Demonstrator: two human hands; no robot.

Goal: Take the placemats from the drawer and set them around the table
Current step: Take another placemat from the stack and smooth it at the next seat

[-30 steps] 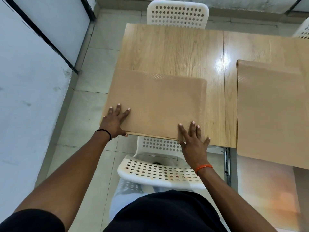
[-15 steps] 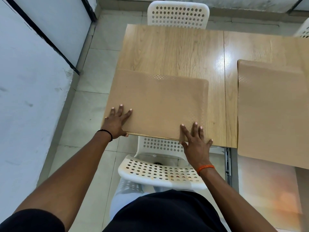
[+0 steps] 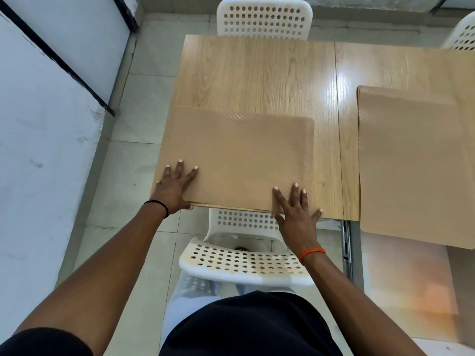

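Observation:
A tan placemat lies flat on the near left part of the wooden table, its front edge along the table's front edge. My left hand rests flat on its near left corner, thumb tucked under the edge. My right hand lies flat on its near right corner, fingers spread, palm over the table edge. A second tan placemat lies on the right part of the table and hangs over the front edge.
A white perforated chair stands tucked in right below my hands. Another white chair stands at the far side, and a third chair at the far right. A white wall runs along the left over a tiled floor.
The placemat has shifted slightly under my hands, its right edge moving a little right. Both hands stay flat on its near corners.

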